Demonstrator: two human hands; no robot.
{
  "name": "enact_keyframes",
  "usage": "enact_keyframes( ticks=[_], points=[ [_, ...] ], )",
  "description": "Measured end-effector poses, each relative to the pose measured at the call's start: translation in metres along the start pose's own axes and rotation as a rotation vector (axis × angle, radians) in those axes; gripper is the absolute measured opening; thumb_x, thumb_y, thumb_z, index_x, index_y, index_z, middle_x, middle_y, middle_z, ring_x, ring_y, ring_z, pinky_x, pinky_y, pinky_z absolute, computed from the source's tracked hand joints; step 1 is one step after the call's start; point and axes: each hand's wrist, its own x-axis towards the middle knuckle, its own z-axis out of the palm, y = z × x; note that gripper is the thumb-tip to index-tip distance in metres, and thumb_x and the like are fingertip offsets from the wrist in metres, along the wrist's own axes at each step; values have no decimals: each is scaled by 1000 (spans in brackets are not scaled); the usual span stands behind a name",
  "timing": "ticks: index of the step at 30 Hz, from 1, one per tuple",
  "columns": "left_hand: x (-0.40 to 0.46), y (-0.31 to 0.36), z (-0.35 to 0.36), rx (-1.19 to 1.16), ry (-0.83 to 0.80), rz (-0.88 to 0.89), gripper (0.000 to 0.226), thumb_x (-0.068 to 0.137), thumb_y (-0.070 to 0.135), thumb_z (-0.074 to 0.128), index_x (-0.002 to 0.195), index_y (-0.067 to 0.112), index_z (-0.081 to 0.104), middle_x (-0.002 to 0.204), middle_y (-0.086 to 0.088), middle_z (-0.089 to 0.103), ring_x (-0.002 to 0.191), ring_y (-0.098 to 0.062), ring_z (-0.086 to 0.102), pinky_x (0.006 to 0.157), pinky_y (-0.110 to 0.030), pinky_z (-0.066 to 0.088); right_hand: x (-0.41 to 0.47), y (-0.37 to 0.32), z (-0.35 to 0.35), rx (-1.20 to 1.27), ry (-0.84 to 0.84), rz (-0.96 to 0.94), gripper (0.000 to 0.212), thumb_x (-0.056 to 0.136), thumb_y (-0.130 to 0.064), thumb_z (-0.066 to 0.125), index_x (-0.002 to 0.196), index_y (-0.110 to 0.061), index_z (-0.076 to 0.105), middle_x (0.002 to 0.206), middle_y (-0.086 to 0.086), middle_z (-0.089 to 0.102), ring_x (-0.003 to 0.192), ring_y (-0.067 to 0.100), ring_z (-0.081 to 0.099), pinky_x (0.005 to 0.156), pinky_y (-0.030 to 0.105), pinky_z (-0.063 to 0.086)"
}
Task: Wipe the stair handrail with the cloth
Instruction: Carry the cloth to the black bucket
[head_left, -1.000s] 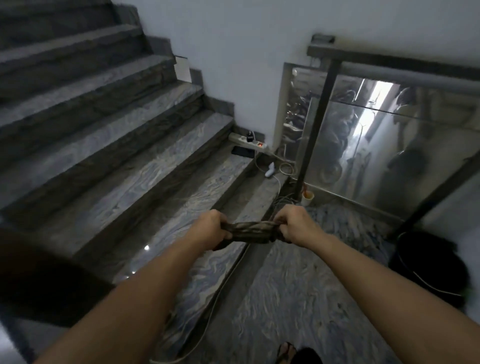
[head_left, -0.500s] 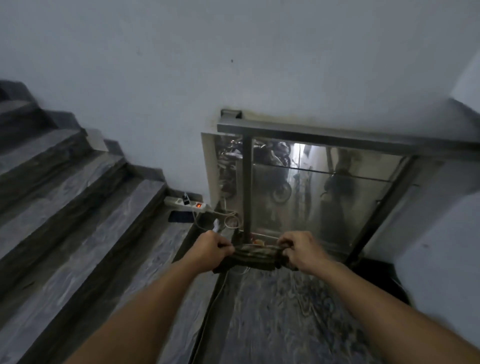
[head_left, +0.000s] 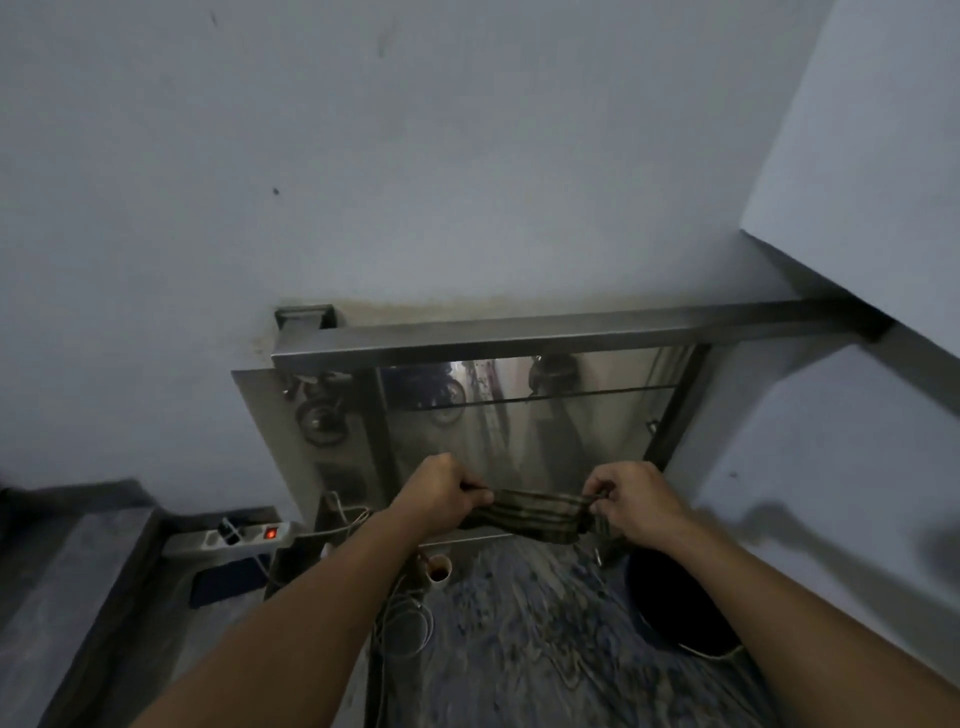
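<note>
A: What do the hands do in the head view?

B: The left hand (head_left: 441, 493) is curled into a fist on the left end of the cloth (head_left: 530, 514). The right hand (head_left: 631, 499) pinches the right end with bent fingers. Both hands are closed tight on it.

A: Where is the cloth?

B: It is pulled into a dark striped band between the two hands, up in the air. It hangs in front of the shiny panel (head_left: 519, 426), below the handrail (head_left: 545, 332). The cloth does not touch the handrail.

A: What else is near?

B: A white power strip (head_left: 244, 535) with a red light lies on the low step at the left. A small cup (head_left: 439, 566) stands on the floor (head_left: 519, 649) under the left arm. A black bucket (head_left: 680, 608) sits at the right, partly behind the right arm.

A: What is hard to see?

B: The ends of the cloth are hidden inside the hands. The panel shows blurry shapes like wheels, and I cannot tell what they are. Thin wires (head_left: 405, 618) on the floor go under the left arm. The arms are cut off at the bottom edge.
</note>
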Motion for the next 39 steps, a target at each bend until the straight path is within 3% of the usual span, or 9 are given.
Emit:
enact_keyframes(
  ticks=[4, 7, 11, 17, 22, 28, 34, 39],
  points=[
    [52, 11, 6, 43, -61, 62, 12, 83, 24, 68, 90, 20, 77, 84, 1, 74, 79, -10, 66, 76, -26, 52, 12, 19, -18, 24, 39, 77, 11, 75, -13, 71, 80, -22, 72, 68, -8, 62, 68, 10, 58, 64, 21, 44],
    [83, 28, 19, 58, -100, 111, 12, 82, 21, 68, 92, 18, 74, 90, -2, 73, 86, -14, 66, 82, -30, 53, 17, 44, -30, 45, 38, 127, 16, 75, -12, 69, 74, -28, 69, 69, -6, 66, 69, 13, 64, 65, 25, 50],
    [120, 52, 46, 102, -106, 163, 11, 81, 23, 69, 89, 17, 71, 91, -2, 70, 87, -16, 65, 80, -33, 54, 25, 85, -41, 48, 43, 192, 13, 73, -13, 71, 76, -25, 72, 68, -7, 66, 72, 15, 66, 69, 28, 53],
    [174, 75, 96, 197, -130, 199, 13, 77, 28, 72, 88, 22, 74, 91, -2, 74, 87, -17, 67, 79, -32, 55, 39, 151, -41, 78, 79, 270, 35, 70, -11, 75, 59, -38, 54, 67, -12, 61, 70, 13, 62, 69, 29, 51],
    [220, 78, 150, 244, -178, 261, 17, 76, 29, 71, 91, 23, 75, 94, -2, 75, 89, -18, 67, 77, -28, 52, 52, 208, -26, 74, 87, 330, 31, 68, -15, 76, 58, -36, 55, 67, -12, 61, 70, 12, 63, 64, 25, 49],
    [293, 57, 233, 288, -210, 369, 22, 80, 26, 64, 99, 23, 74, 105, -7, 72, 99, -24, 65, 82, -30, 51, 81, 280, 20, 69, 129, 391, 26, 69, -12, 77, 67, -32, 61, 76, -5, 63, 75, 15, 62, 68, 25, 49],
    [350, 12, 349, 295, -259, 432, 18, 78, 28, 66, 94, 27, 73, 99, -2, 73, 94, -22, 66, 80, -29, 52, 96, 371, 111, 110, 210, 458, 35, 66, -6, 77, 60, -35, 59, 77, 2, 71, 73, 18, 66, 72, 32, 55],
    [372, -28, 449, 270, -287, 440, 14, 75, 26, 69, 88, 28, 72, 99, -2, 71, 92, -22, 66, 82, -32, 55, 91, 445, 195, 108, 244, 474, 40, 63, -6, 79, 58, -38, 55, 71, -4, 63, 74, 19, 63, 69, 26, 48]
  ],
)
